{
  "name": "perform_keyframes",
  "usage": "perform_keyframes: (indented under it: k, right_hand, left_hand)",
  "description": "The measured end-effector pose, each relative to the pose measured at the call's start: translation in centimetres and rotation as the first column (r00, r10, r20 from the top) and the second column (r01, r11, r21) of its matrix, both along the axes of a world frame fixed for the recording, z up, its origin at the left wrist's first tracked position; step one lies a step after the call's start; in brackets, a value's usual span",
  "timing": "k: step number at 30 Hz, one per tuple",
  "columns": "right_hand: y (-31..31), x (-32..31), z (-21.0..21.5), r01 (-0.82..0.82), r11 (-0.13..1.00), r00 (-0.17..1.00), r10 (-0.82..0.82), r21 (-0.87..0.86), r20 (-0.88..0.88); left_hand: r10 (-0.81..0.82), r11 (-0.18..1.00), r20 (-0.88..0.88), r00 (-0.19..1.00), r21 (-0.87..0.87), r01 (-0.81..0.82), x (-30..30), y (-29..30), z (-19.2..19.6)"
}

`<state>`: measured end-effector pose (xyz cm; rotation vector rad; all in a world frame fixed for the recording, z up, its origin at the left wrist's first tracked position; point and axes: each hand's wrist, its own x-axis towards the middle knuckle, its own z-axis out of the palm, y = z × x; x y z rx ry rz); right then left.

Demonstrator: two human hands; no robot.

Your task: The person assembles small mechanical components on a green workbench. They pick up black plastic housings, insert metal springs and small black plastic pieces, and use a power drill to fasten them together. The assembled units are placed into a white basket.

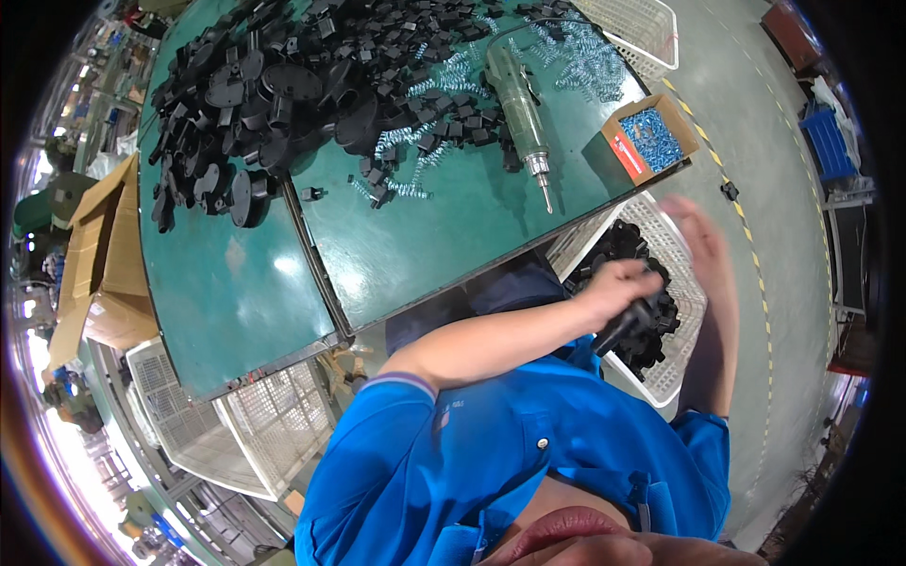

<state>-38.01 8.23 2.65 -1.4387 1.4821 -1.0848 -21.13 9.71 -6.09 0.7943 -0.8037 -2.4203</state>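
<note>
Your left hand is closed on a black plastic part; the grip is clamped round its upper end, and the part's long axis runs down and slightly left out of the fist. It hangs directly over the heap of like black parts in the white mesh basket, which sits on the floor off the right near edge of the desk. The held part is touching or just above the heap; which, cannot be told.

Your right hand is just beside it, to the right and a little farther off, blurred. Its fingers look spread and nothing shows in them, but with the blur you cannot tell for sure. The left hand is the nearer one to the part; the right forearm runs along the basket's right side.

Outward from there: on the desk's right corner, an open cardboard box of small blue screws. Left of it lies an electric screwdriver, tip pointing to the near edge. Around it, loose coil springs, and farther left a large pile of black plastic pieces. A second mesh basket stands at the far right.

The desk edge lies between the basket and the desk top.
</note>
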Motion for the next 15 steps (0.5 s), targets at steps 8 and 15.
perform_keyframes:
  k: [8, 15]
  right_hand:
    - [-8.5, 7.3, 3.9, -0.221, 0.877, 0.790, -0.095, -0.427, -0.605]
    - [-16.6, 3.9, 4.7, 0.100, 0.992, 0.058, -0.083, -0.077, -0.995]
  left_hand:
    - [-0.235, 0.603, 0.379, 0.895, -0.665, 0.440, 3.7, -2.0, 2.4]
    - [0.145, 0.467, 0.400, 0.905, -0.834, 0.293, 19.9, -2.8, 7.3]
